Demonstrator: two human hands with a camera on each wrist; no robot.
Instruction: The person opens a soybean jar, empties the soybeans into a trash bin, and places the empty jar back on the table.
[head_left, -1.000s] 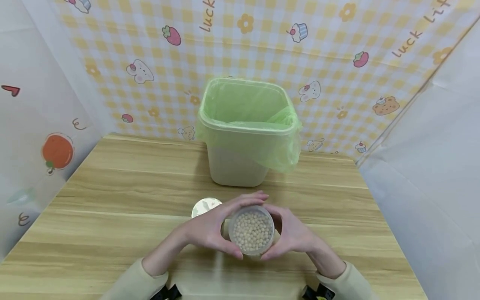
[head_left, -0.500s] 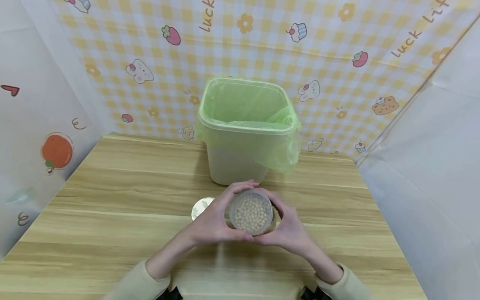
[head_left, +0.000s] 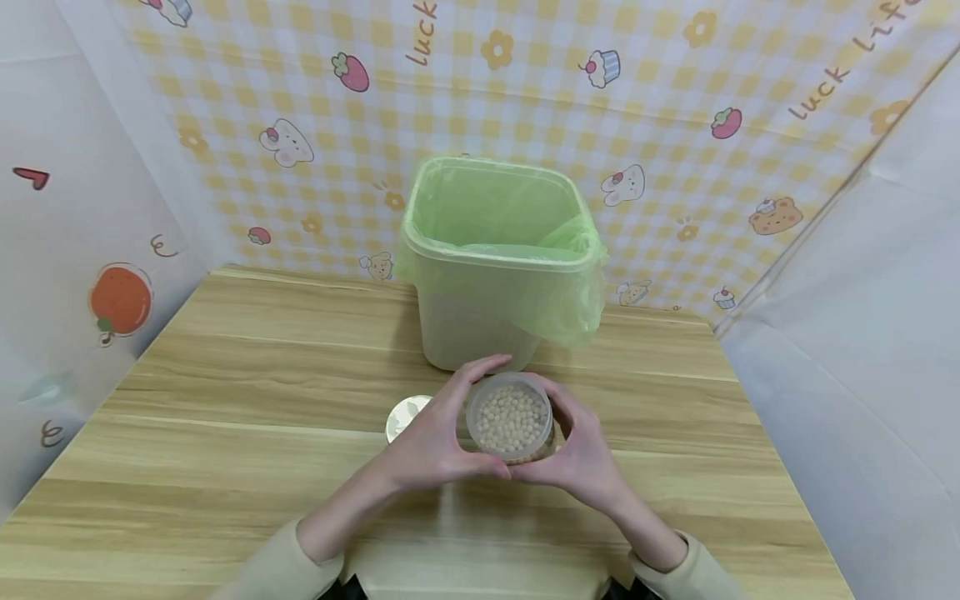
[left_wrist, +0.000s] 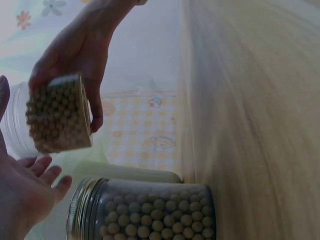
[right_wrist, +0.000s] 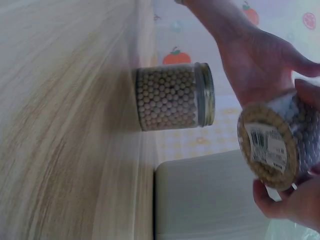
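Observation:
Both hands hold a clear round jar (head_left: 512, 418) packed with small beige balls, one hand on each side. The left hand (head_left: 431, 446) curves round its left side and the right hand (head_left: 581, 458) round its right side. In the right wrist view the jar's base, with a barcode label (right_wrist: 268, 146), shows off the table. No metal lid is visible on this jar's top in the head view. A second jar (right_wrist: 167, 97), filled with like balls and topped by a metal screw lid (head_left: 405, 414), stands on the table, partly hidden behind the left hand in the head view.
A pale bin (head_left: 472, 325) with a green plastic liner (head_left: 495, 200) stands beyond the hands, its mouth facing up. The wood-grain table (head_left: 225, 400) meets a checked yellow sheet (head_left: 300, 108) at the back and white sheets at both sides.
Both hands have moved the jar a little away from the body, closer to the bin, and kept their hold. The lidded jar and the bin stay in place.

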